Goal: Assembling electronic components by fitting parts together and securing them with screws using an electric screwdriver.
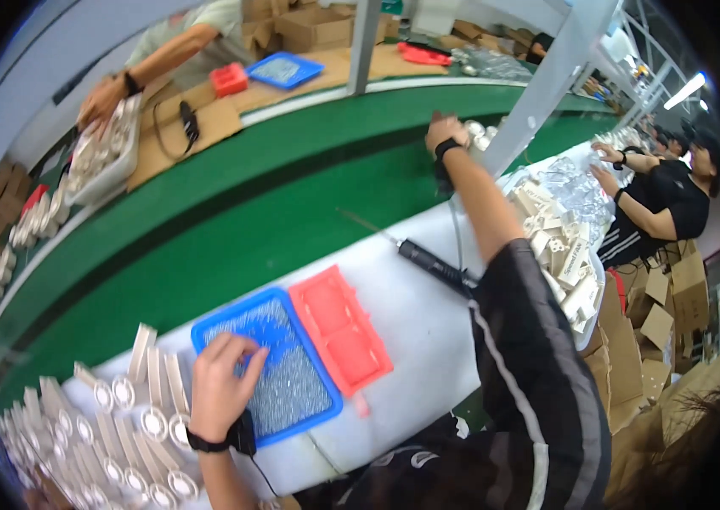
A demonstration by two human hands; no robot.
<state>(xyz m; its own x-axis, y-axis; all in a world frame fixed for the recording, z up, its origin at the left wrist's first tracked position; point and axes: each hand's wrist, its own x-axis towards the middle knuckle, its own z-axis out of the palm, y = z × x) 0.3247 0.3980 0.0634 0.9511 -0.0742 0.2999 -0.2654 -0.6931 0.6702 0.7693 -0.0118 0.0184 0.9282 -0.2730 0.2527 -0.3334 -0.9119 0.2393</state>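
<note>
Just left of the left hand [222, 382], rows of white rectangular parts with round metal centres [113, 425] lie packed on the white work surface [428, 340]. The left hand rests palm down in the blue tray [271, 361], fingers bent and their tips pressed into the bed of small silvery screws [288, 382]; whether it has one pinched cannot be told, since the fingertips are buried. A black band [207, 442] circles that wrist. Touching the tray on the side away from the left hand sits a red compartment tray [341, 327]. Beyond it, between the two hands, a black electric screwdriver [432, 262] lies on the white surface, bit pointing up and left.

The right hand [446, 132] is stretched far forward, past a green conveyor belt [292, 178], its fingers curled near a cluster of round metal pieces [479, 132]; it looks closed, though the grip is too small to make out. Right of that arm lies a heap of white parts [568, 246], with another person's hands [606, 161] working beyond it.
</note>
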